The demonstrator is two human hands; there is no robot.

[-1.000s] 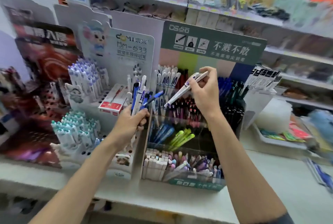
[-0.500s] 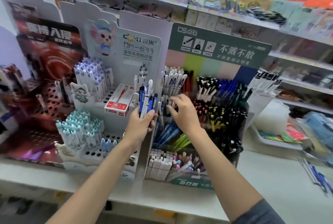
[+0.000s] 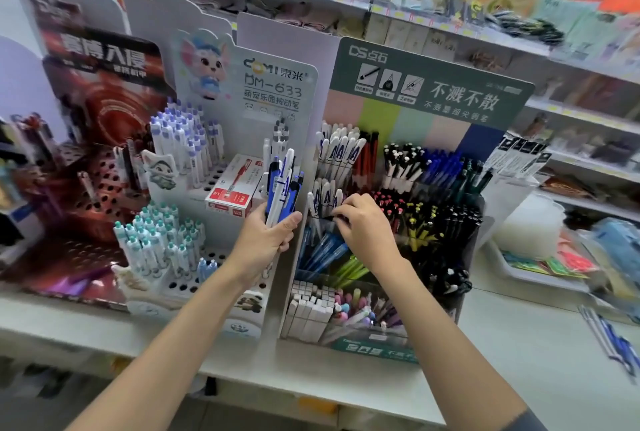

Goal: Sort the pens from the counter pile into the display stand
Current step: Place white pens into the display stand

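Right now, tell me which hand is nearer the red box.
Left. The left hand, gripping a pen bundle, sits just right of the red box; the right hand reaches farther right.

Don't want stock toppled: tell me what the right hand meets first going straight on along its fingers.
The white pens standing just left of it; the right hand looks almost on them, though depth is unclear.

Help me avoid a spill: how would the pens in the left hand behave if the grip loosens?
The pens look stiff, smooth plastic, so they would probably slide past each other. The left hand grips only their lower ends, so the tops may fan out. Loose, their round barrels would likely roll.
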